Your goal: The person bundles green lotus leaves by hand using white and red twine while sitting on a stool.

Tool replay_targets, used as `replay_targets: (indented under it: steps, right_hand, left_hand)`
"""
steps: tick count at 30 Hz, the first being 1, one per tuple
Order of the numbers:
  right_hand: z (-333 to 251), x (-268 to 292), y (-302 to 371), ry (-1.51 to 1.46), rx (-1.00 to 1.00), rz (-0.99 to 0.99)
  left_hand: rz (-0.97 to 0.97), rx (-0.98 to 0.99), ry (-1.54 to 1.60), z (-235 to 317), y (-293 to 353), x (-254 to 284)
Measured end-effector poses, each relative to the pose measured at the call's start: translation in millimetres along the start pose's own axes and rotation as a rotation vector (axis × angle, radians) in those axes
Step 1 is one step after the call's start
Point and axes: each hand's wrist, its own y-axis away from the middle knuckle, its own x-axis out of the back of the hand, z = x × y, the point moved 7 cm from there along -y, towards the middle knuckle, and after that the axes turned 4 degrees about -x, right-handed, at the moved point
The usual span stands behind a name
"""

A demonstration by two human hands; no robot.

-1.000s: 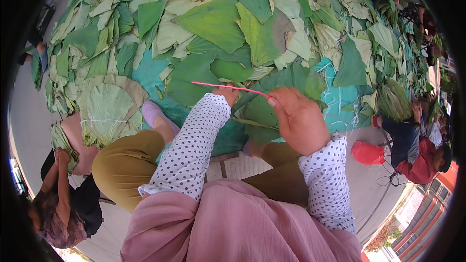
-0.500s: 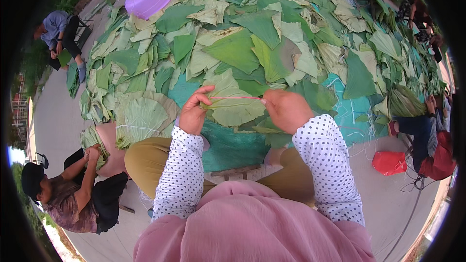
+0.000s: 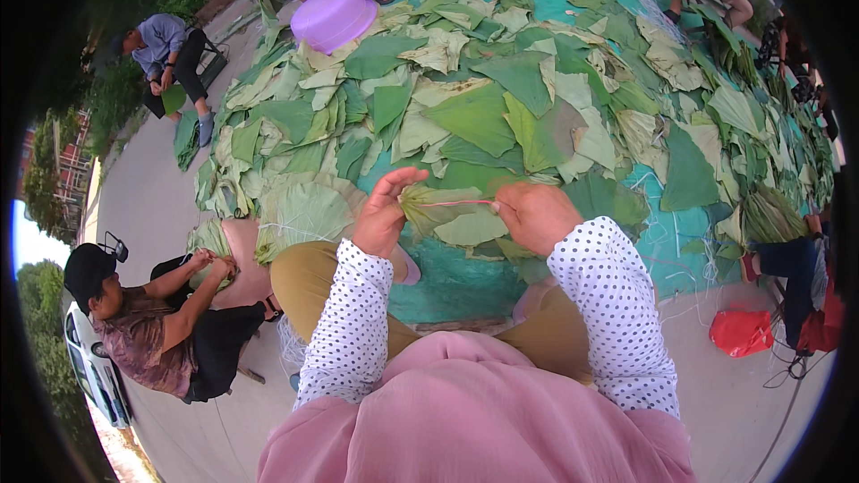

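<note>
My left hand holds the edge of a pale green lotus leaf, bunched into folds beside my thumb. Its upper fingers stretch to the right. A thin pink string runs taut from these folds to my right hand. The right hand is closed, pinching the string between thumb and forefinger. Both hands are raised over the near edge of a big spread of loose leaves. Whether the string circles the folds cannot be made out, and my left palm is hidden.
Leaves cover a teal sheet. A purple basin sits upside down at the far left. Near my left knee lies a tied leaf bundle. A red bag is at right. Other people sit around, one close at left.
The view has swung, shifting the scene rightward. The leaf by my left hand is now bunched into folds, and the visible string between my hands is shorter. My right hand keeps its pinch.
</note>
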Motion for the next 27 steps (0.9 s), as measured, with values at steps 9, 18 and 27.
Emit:
replay_targets:
  steps: [9,18,27]
  right_hand:
    - [29.2,-2.3,54.3,-0.005,-0.081,0.152]
    - [42.3,-18.9,49.8,-0.082,-0.062,0.074]
    - [24.5,-9.9,52.8,-0.274,-0.008,0.076]
  left_hand:
    - [0.377,0.027,-0.064,-80.2,15.6,-42.0]
    - [0.141,0.242,-0.137,-125.4,12.4,-88.9]
    - [0.192,0.251,-0.246,-145.5,4.8,-98.5]
